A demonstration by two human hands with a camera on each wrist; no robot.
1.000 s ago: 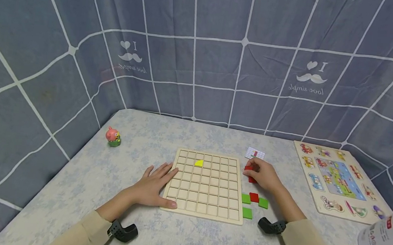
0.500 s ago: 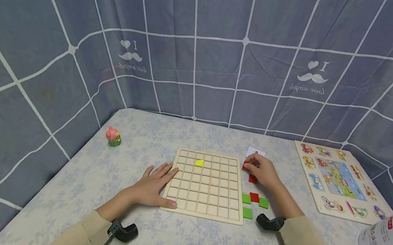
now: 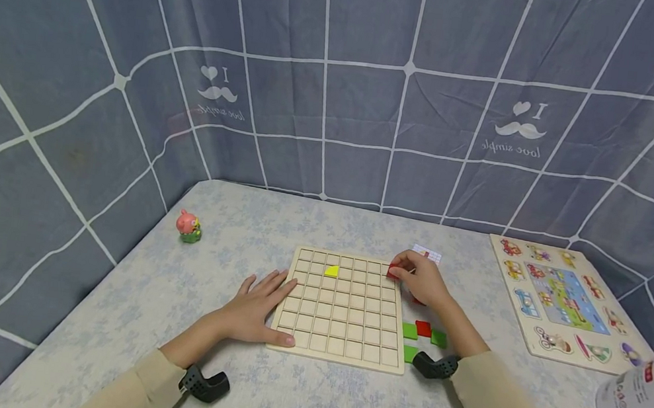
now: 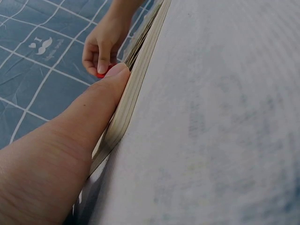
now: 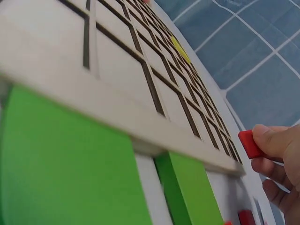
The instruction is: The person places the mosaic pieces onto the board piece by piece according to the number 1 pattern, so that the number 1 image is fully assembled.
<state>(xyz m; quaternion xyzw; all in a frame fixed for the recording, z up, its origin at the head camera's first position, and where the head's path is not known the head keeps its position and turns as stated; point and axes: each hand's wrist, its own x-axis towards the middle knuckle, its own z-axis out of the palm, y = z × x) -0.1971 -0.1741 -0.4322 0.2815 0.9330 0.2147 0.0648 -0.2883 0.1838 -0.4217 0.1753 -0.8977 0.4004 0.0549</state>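
Observation:
A wooden grid board [image 3: 345, 312] lies on the table, with one yellow piece [image 3: 331, 271] in a cell of its upper part. My left hand [image 3: 256, 309] rests spread on the board's left edge, thumb at the near left corner. Between thumb and fingers, my right hand [image 3: 423, 280] pinches a red square tile [image 5: 251, 144] over the board's far right corner. Green tiles [image 3: 410, 331] and a red tile [image 3: 423, 328] lie beside the board's right edge. Another red tile is mostly hidden under the right hand. Behind that hand sits a small pattern card [image 3: 431, 253], partly covered.
A wooden picture puzzle [image 3: 568, 302] lies at the right. In front of it stands a white tub [image 3: 647, 404], cut off by the frame. A small pink-and-green toy figure [image 3: 189, 227] stands at the far left. A grid-patterned curtain [image 3: 362, 101] encloses the table's back.
My right hand has moved left with the red tile, from the tiles beside the board to over its far right corner. The left hand has stayed still.

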